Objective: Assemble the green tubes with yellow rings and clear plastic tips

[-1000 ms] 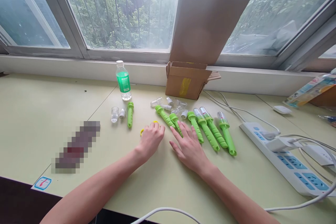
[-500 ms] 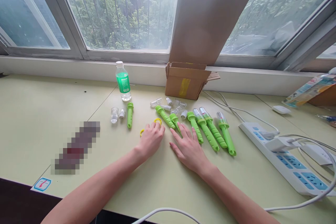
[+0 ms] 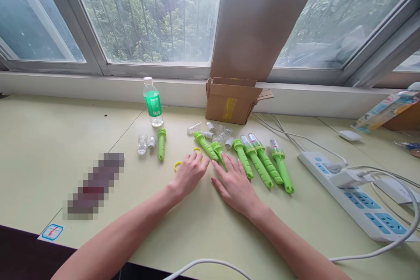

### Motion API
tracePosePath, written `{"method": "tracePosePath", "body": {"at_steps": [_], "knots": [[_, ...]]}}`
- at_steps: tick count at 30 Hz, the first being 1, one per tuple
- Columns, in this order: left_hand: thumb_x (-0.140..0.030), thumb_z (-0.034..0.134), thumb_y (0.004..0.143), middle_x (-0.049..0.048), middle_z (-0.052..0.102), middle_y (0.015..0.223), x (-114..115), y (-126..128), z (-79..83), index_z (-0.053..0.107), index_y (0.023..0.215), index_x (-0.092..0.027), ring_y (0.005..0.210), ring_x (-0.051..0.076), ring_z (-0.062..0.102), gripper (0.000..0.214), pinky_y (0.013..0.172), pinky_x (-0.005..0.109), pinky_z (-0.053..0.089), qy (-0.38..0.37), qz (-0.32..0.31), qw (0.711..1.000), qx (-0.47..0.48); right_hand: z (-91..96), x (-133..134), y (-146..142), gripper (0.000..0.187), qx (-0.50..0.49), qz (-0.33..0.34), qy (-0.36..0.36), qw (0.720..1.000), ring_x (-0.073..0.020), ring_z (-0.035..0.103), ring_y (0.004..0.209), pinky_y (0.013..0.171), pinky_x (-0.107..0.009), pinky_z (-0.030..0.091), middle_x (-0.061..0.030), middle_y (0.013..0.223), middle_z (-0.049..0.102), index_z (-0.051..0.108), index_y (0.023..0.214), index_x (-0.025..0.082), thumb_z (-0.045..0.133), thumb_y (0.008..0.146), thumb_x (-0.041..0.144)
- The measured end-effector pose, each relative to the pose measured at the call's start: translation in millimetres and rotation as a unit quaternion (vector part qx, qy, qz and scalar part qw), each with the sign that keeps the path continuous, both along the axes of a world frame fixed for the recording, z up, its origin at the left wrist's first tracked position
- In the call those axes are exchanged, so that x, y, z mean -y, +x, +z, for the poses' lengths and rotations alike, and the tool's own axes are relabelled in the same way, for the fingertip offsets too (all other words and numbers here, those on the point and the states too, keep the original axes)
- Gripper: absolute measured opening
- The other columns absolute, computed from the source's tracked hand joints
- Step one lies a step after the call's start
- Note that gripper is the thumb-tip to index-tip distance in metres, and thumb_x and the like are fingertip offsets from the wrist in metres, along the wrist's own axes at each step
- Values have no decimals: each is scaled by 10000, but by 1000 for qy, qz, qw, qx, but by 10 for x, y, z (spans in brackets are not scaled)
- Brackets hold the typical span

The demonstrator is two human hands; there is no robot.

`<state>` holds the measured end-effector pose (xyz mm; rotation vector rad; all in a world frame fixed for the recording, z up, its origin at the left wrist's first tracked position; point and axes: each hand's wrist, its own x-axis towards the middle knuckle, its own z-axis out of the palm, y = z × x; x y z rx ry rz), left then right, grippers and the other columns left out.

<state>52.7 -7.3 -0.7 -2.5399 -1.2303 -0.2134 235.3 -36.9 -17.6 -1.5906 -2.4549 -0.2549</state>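
On the pale table [image 3: 49, 140], the left hand [image 3: 188, 175] was laid palm down, its fingers loosely curled beside two yellow rings [image 3: 177, 166]; whether a ring was pinched could not be told. The right hand [image 3: 234, 183] was rested flat just beside it, fingers spread apart, their tips touching a short green ribbed handle [image 3: 217, 148]. Longer green handles [image 3: 262, 164] were ranged to its right. A green-labelled bottle [image 3: 152, 101] and an open cardboard box [image 3: 229, 103] were stood near the sill.
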Motion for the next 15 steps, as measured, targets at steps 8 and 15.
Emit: {"method": "tracePosePath", "body": {"at_steps": [8, 15], "knots": [[-27, 356, 849, 83, 573, 914, 35, 55, 13, 452, 1138, -154, 809, 218, 558, 331, 717, 337, 456, -2, -18, 998, 53, 4, -2, 12, 493, -18, 14, 1, 1000, -339, 256, 1360, 1043, -534, 291, -152, 1506, 276, 427, 1387, 217, 414, 918, 369], [-12, 369, 843, 73, 568, 904, 23, 46, -19, 500, 1013, -146, 802, 201, 563, 253, 709, 312, 472, -22, -33, 997, 60, 17, -3, 20, 483, -31, 23, -5, 999, -339, 256, 1361, 1029, -489, 329, -164, 1505, 269, 440, 1378, 199, 421, 918, 343]]}}
